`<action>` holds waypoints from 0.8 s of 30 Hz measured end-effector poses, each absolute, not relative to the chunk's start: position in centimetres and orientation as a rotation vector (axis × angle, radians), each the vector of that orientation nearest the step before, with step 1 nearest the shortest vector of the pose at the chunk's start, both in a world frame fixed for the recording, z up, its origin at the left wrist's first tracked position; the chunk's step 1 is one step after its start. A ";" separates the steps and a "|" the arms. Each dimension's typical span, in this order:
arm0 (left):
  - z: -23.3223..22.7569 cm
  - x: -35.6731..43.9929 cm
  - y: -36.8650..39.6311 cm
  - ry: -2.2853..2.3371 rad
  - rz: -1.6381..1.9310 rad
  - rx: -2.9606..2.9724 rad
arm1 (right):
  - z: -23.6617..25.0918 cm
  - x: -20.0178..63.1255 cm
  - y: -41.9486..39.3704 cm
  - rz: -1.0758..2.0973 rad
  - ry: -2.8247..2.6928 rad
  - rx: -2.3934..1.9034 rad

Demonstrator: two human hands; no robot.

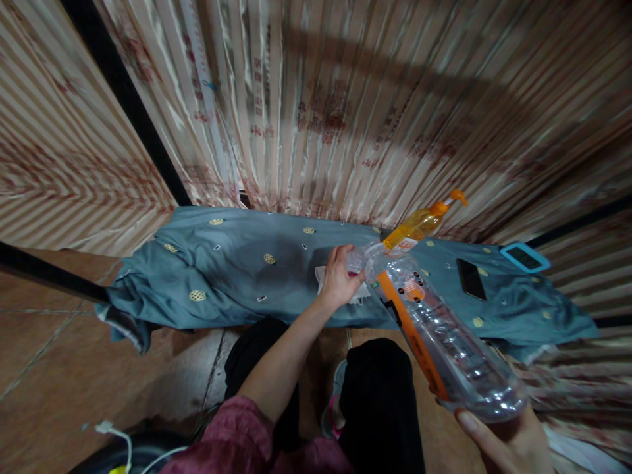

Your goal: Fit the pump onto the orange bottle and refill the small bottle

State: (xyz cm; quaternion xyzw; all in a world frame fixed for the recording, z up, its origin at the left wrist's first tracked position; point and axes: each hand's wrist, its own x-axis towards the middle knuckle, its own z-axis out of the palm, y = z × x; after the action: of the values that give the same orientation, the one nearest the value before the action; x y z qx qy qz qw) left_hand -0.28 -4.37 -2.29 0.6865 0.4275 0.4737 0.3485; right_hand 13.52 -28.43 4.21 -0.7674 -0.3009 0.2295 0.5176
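A large clear plastic bottle (447, 342) with an orange label is held tilted in front of me. Its neck end points up and left, its base down and right. My left hand (340, 280) has its fingers wrapped round the neck end, hiding part of it. Under the base, my right hand (508, 438) grips the bottle, thumb on the near side and the other fingers mostly hidden. Just beyond the neck stands a pump bottle (415, 227) of orange-yellow liquid. A white tissue (359, 294) lies on the cloth, partly covered by my left hand.
A teal cloth (237, 276) with pineapple prints covers the low table. On its right side lie a dark phone (471, 278) and a blue-framed device (525, 257). Pleated curtains (326, 118) hang behind, with black poles (133, 105). A white cable (118, 431) is at lower left.
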 end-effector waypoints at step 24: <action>-2.2 -0.3 -4.4 1.110 1.210 1.780 | 4.9 12.2 -28.0 0.516 -0.709 -1.827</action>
State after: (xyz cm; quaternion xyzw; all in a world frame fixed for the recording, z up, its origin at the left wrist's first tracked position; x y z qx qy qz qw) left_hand -0.26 -4.35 -2.21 0.6880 0.4289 0.4676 0.3522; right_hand 12.17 -28.04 4.90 -0.7651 -0.2970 0.2159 0.5290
